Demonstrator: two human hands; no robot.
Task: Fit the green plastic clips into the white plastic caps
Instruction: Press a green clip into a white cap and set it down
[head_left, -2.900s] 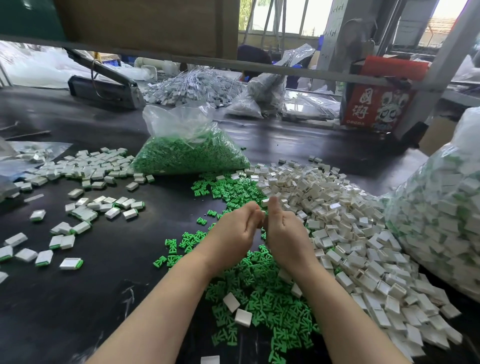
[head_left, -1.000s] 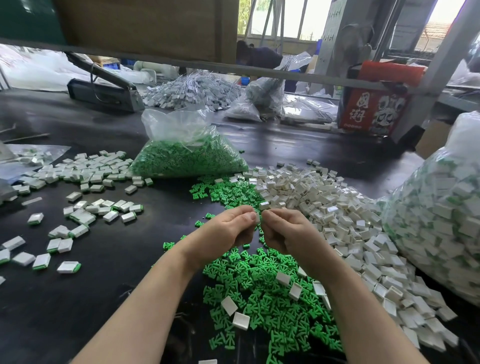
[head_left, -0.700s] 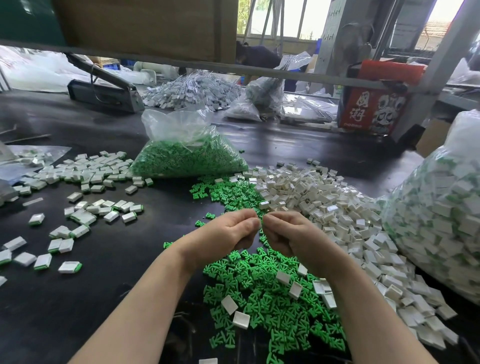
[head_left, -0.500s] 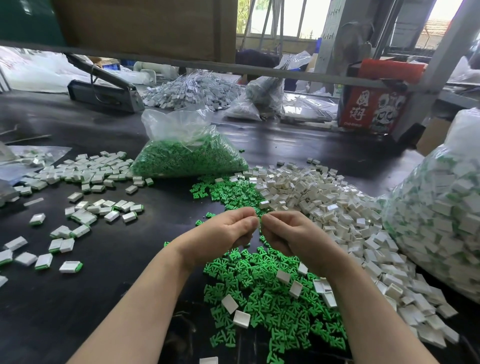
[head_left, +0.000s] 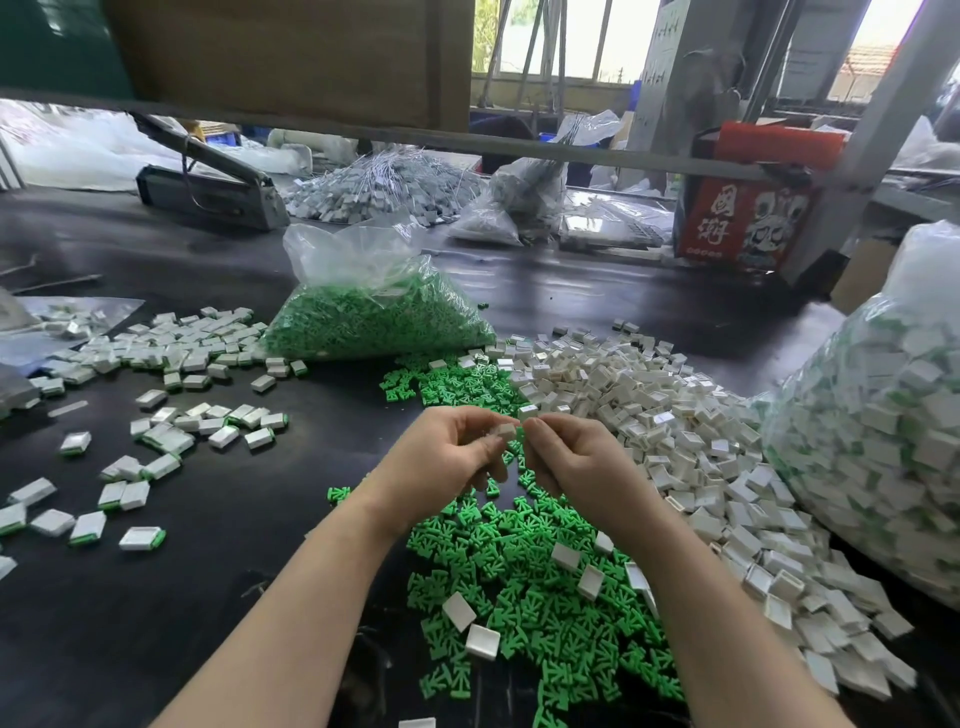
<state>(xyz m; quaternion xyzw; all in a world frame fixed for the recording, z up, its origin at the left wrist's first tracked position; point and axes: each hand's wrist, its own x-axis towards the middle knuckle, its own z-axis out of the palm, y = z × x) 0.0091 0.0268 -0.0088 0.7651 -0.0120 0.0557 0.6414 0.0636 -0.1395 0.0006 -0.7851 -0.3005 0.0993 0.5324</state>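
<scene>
My left hand (head_left: 441, 462) pinches a small white cap (head_left: 505, 430) between thumb and fingers above the black table. My right hand (head_left: 571, 462) is close beside it with fingertips curled at the cap's right edge; a bit of green shows just below its fingertips, and what it holds is hidden. Loose green clips (head_left: 524, 582) lie in a heap under my wrists, with more further back (head_left: 457, 384). A large pile of white caps (head_left: 675, 415) spreads to the right.
A clear bag of green clips (head_left: 374, 312) stands behind the hands. Assembled caps with green ends (head_left: 171, 436) are scattered on the left of the table (head_left: 234, 519). A big bag of assembled parts (head_left: 872, 441) fills the right edge. A sealing tool (head_left: 208, 187) lies far back.
The hands stay together over the green heap. Their fingertips have parted slightly and the white cap in my left hand's pinch now shows.
</scene>
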